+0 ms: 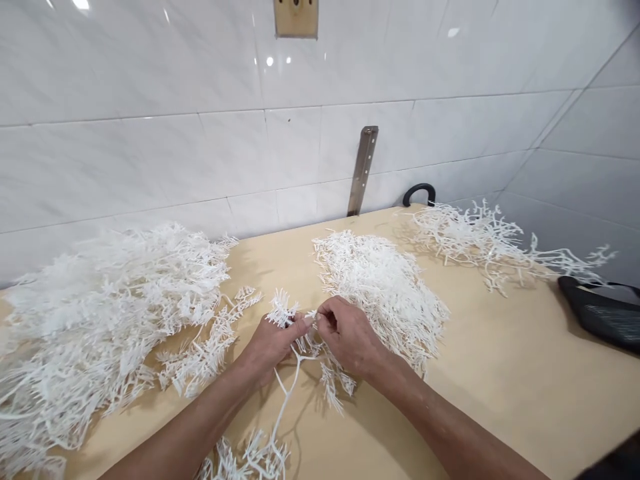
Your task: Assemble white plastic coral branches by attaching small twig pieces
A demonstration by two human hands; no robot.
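A white plastic branch [286,403] with forked stems and fine sprigs hangs from my left hand [273,347], whose thumb and fingers are closed on its upper part. My right hand [350,333] meets it at the middle, thumb and forefinger pinched at a sprig tip [311,315]. Whether that tip is still joined to the branch I cannot tell. Just beyond my right hand lies a heap of small loose white sprigs [385,287]. To the left of my left hand is a large pile of feathery white branches [110,307].
Bare, forked white branches [475,237] lie at the back right of the tan tabletop [525,360]. A black mesh-backed object [605,313] stands at the right edge. Behind the table, a metal strip [364,170] and a black curved handle [419,190] are near the tiled wall [165,160].
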